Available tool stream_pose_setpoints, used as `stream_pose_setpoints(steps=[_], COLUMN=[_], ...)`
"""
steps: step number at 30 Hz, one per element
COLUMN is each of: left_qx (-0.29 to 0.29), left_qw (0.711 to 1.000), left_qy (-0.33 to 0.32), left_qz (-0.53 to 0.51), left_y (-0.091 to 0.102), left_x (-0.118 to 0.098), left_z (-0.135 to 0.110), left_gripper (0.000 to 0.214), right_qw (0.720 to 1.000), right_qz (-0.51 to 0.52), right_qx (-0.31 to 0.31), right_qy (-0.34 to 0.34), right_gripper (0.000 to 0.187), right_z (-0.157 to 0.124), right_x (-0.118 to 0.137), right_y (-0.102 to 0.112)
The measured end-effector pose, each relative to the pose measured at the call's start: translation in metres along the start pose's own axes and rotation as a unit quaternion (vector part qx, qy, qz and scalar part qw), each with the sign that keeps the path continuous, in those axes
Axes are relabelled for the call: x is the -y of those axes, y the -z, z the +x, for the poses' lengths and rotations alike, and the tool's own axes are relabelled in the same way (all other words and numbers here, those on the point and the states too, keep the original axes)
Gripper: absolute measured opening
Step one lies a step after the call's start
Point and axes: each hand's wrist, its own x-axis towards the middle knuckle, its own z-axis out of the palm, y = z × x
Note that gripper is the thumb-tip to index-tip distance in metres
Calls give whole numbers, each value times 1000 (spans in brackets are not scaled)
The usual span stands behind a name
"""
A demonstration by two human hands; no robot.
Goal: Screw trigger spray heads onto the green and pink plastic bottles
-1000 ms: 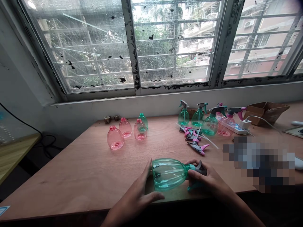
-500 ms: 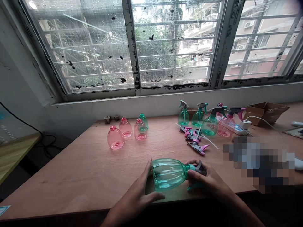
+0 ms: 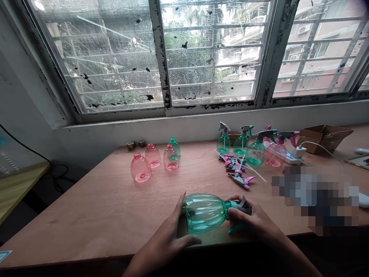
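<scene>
A green spray bottle (image 3: 205, 213) lies sideways in the air over the table's front edge, its base to the left. My right hand (image 3: 249, 217) is closed round its neck and grey spray head (image 3: 244, 206); a teal trigger (image 3: 236, 227) points down below the fingers. At the base end is my left hand (image 3: 170, 227), fingers stretched up beside the bottle's bottom and thumb held out apart. Part of its fingers is hidden behind the bottle, and I cannot tell how firmly they touch it.
Pink bottles (image 3: 141, 168) and a green bottle (image 3: 176, 145) without heads stand at the left back. Loose pink-and-grey spray heads (image 3: 240, 179) lie right of centre. Behind them stand several fitted spray bottles (image 3: 256, 153), a power strip (image 3: 292, 158) and a cardboard box (image 3: 323, 137).
My left fingers and the bottle's base have shifted very slightly. My right hand keeps the same grip, and everything else stays in place.
</scene>
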Motion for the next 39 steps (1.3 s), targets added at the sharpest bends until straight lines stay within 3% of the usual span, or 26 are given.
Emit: stream_pose_setpoints(steps=[4, 11, 16, 20, 30, 35, 39], left_qx=[-8, 1, 1, 6, -4, -3, 1], left_qw=[1000, 998, 1000, 1000, 1000, 1000, 1000], left_qy=[11, -51, -9, 1, -19, 2, 10], left_qz=[-4, -39, -18, -30, -14, -9, -4], left_y=[0, -2, -1, 0, -2, -2, -1], left_x=[-1, 11, 1, -8, 8, 0, -5], left_z=[0, 3, 1, -1, 0, 0, -1], left_gripper=[102, 103, 109, 103, 100, 110, 104], right_qw=[1000, 1000, 1000, 1000, 1000, 1000, 1000], right_qz=[-10, -22, -21, -21, -12, -12, -13], right_qx=[2, 11, 9, 11, 4, 5, 4], right_qy=[3, 1, 0, 3, 1, 0, -1], right_gripper=[41, 43, 42, 41, 41, 42, 43], right_z=[1, 0, 1, 1, 0, 0, 1], right_x=[-1, -1, 0, 0, 0, 0, -1], right_y=[1, 3, 2, 2, 1, 1, 1])
